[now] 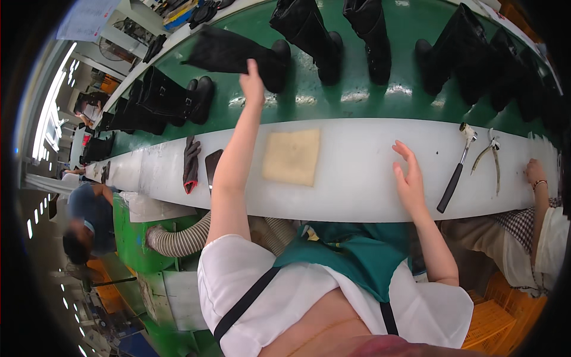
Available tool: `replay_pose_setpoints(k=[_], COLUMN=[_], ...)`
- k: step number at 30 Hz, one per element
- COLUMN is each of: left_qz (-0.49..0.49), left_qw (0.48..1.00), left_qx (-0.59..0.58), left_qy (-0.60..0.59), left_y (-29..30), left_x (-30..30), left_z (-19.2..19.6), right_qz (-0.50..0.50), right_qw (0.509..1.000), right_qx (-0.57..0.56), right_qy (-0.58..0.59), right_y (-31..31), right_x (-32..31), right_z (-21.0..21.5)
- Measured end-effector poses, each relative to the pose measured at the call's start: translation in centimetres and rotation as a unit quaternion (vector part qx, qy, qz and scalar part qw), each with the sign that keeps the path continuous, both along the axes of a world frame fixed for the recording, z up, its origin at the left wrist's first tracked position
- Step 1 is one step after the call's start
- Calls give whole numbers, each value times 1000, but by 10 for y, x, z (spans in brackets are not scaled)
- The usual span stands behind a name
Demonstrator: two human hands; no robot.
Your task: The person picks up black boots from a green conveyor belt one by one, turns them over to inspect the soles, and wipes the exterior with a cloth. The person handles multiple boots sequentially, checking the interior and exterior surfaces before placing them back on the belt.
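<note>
My left hand (pixel 253 86) reaches out over the green surface and is closed on a tall black boot (pixel 229 52), which leans over sideways and is blurred at its top. My right hand (pixel 409 181) hovers at the near side of the white worktop (pixel 357 196), fingers apart and holding nothing. Between my arms lies a square beige pad (pixel 291 157). To the right of my right hand rest a hammer with a black handle (pixel 457 172) and a pair of pincers (pixel 492 152).
Black boots stand along the green surface (pixel 357 104), with buckled ones (pixel 172 95) at the left. A dark glove (pixel 191 163) and a phone (pixel 212 166) lie left of my forearm. Another person's hand (pixel 535 171) is at the right end; someone in blue (pixel 92 214) is at the left.
</note>
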State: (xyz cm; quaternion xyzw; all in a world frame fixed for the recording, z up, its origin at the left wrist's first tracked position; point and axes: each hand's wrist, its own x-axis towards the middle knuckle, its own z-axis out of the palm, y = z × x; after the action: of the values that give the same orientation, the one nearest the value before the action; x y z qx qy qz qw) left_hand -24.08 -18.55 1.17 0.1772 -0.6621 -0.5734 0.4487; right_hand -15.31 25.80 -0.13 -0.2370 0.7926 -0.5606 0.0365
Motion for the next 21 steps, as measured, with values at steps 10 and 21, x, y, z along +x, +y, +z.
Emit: replay_pose_setpoints(k=[10, 21], left_qz=[-157, 95], left_qw=[948, 889], left_qx=[-132, 282], left_qy=[-243, -348], left_y=[10, -243], left_x=[-2, 171], left_z=[23, 11], right_qz=[-2, 7], right_qw=[1000, 1000], right_qx=[21, 21], right_qy=[-4, -8], right_y=[-1, -3], right_x=[2, 4], right_z=[3, 6])
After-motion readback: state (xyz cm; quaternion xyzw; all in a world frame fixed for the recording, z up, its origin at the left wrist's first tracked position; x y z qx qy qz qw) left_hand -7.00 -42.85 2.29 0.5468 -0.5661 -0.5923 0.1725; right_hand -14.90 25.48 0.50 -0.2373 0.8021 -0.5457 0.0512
